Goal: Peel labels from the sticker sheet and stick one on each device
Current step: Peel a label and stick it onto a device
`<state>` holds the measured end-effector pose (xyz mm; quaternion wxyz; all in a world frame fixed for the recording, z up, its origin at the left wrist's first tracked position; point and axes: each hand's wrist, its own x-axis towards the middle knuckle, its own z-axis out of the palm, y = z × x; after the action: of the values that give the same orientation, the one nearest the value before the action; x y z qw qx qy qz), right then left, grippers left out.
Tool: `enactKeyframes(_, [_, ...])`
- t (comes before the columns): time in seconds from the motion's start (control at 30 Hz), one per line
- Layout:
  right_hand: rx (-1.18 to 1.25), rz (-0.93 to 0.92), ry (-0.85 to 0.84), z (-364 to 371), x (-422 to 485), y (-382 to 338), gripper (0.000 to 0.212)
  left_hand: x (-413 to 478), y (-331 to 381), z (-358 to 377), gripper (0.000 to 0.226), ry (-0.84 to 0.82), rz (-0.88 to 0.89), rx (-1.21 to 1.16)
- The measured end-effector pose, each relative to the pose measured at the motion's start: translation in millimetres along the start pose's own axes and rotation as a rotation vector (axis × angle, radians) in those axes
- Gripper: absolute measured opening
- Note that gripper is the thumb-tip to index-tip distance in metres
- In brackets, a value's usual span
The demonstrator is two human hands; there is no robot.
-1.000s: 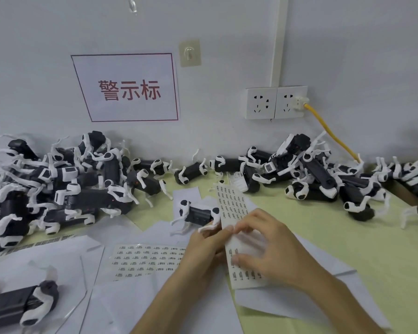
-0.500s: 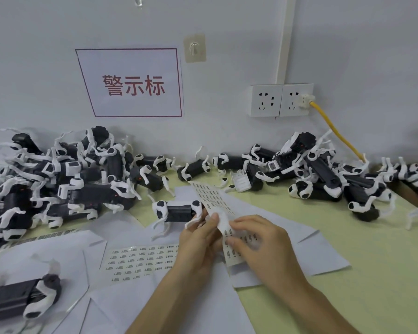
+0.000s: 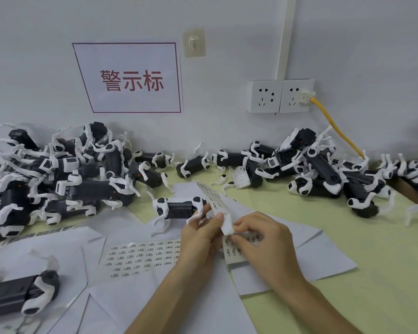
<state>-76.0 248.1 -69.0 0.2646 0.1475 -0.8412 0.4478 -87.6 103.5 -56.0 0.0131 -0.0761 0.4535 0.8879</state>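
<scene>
My left hand [image 3: 202, 239] grips a narrow white sticker sheet [image 3: 215, 198] printed with small black labels, holding it bent over at the middle. The fingertips of my right hand [image 3: 261, 239] pinch at the sheet's folded edge, over the rows of labels. Just behind my left hand lies a black device with white leg-like parts [image 3: 179, 208], on its side on the table. A second, flat label sheet [image 3: 140, 256] lies to the left of my left forearm.
Black-and-white devices are piled at the back left [image 3: 58, 179] and back right [image 3: 323, 174] along the wall. One more device [image 3: 22, 295] lies at the near left. White backing papers [image 3: 311, 256] cover the yellow-green table [image 3: 372, 261]. A yellow cable [image 3: 336, 126] hangs from a wall socket.
Both hands have lifted the sticker sheet and bent it over; my right fingertips shifted from the flat sheet to its folded edge. The device behind my left hand now lies further left.
</scene>
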Motion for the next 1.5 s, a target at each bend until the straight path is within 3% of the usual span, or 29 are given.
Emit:
enactKeyframes(0.33, [0.073, -0.14, -0.01, 2, -2, -3, 0.026, -2, 3, 1, 0.016, -0.014, 0.006, 0.02])
enactKeyframes(0.47, [0.148, -0.078, -0.03, 3, 0, -5, 0.026, -1, 3, 0, 0.013, 0.018, 0.022, 0.035])
enactKeyframes(0.6, [0.234, -0.066, -0.069, -2, 1, -11, 0.013, 1, 1, -3, 0.011, 0.039, 0.027, 0.095])
enactKeyframes(0.7, [0.484, 0.096, -0.098, -8, 5, -17, 0.008, 3, -2, -4, 0.032, 0.042, 0.068, 0.162])
enactKeyframes(0.83, [0.895, 0.445, -0.159, -21, 17, -13, 0.027, 5, 3, -2, 0.02, 0.058, 0.088, 0.184])
enactKeyframes(1.0, [1.117, 0.699, -0.211, -21, 20, -5, 0.034, 13, 11, -10, 0.02, 0.2, 0.094, 0.177])
enactKeyframes(1.13, [1.135, 0.723, -0.213, -21, 20, -3, 0.039, 6, 20, -7, 0.03, 0.089, 0.163, 0.114])
enactKeyframes(1.33, [1.093, 0.657, -0.32, -21, 19, -2, 0.047, -3, 20, 1, 0.067, -0.111, 0.138, 0.14])
enactKeyframes(1.5, [1.059, 0.61, -0.369, -18, 18, -2, 0.047, -3, 18, 1, 0.065, -0.137, 0.152, 0.119])
